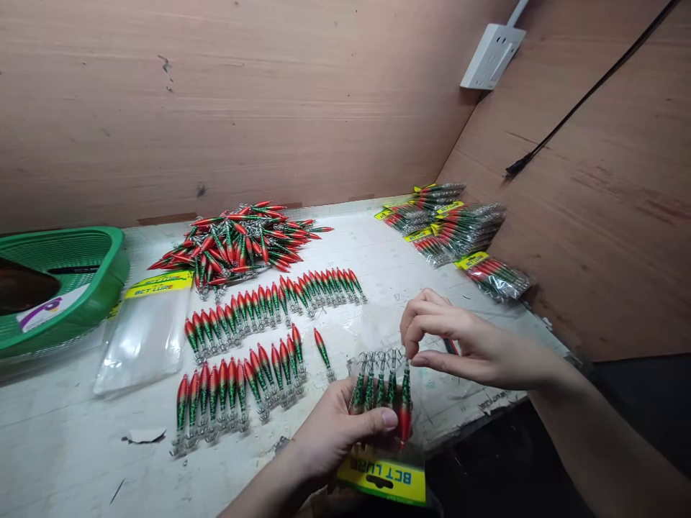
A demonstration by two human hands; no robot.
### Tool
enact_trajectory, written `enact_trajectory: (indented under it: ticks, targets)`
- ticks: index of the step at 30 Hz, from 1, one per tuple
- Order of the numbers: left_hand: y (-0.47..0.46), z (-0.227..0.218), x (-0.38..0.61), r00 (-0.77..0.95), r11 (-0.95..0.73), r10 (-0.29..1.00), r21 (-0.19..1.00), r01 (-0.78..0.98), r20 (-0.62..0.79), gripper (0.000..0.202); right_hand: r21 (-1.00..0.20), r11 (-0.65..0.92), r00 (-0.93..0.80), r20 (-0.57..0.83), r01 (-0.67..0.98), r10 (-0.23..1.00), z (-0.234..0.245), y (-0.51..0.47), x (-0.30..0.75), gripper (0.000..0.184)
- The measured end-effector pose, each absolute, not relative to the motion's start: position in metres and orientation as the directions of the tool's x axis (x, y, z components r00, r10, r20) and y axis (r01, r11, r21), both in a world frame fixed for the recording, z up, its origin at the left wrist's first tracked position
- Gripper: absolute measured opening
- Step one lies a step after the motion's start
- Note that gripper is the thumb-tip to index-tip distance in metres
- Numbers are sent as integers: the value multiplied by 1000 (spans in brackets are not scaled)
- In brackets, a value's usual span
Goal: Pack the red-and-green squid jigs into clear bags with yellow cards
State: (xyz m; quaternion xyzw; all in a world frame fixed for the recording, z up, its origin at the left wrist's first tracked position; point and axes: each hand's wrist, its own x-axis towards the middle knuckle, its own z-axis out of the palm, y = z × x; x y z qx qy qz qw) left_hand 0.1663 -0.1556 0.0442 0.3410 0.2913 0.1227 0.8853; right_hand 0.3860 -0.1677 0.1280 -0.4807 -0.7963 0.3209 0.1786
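Near the table's front edge, my left hand [342,424] grips a clear plastic bag [384,480] with a yellow "BCT LURE" header pointing toward me. Several red and green fishing lures lie side by side in it, hook ends up. My left thumb presses across them. At the right side of the row, one lure [404,406] has its red end down. The fingertips of my right hand [458,334] are pinched at the hook end of that lure. Whether this lure lies fully inside the bag, I cannot tell.
Rows of lures [262,306] lie on the white table [70,439], with a lure pile [242,244] behind. Unfilled bags [145,334] lie beside a green basket [116,273]. Filled packs [464,230] are stacked at the back right. A power socket [492,56] hangs on the wall.
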Motion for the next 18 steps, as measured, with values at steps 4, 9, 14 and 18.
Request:
enact_trajectory:
  ticks: [4,9,14,18]
  targets:
    - [-158,42,166,797,759,413,650,-35,-440,36,-705,310,-490,-61,637,870,130,-166,390,17]
    - [-159,39,168,730,773,463,632,-55,-503,39,-611,389,-482,15,689,876,125,-172,380,17]
    - [-159,44,170,733,766,480,638,-83,-481,43,-541,451,-408,206,710,890,115,-178,373,6]
    - [-159,51,171,731,762,495,638,-107,-469,38,-588,427,-319,285,687,904,111,-178,375,13]
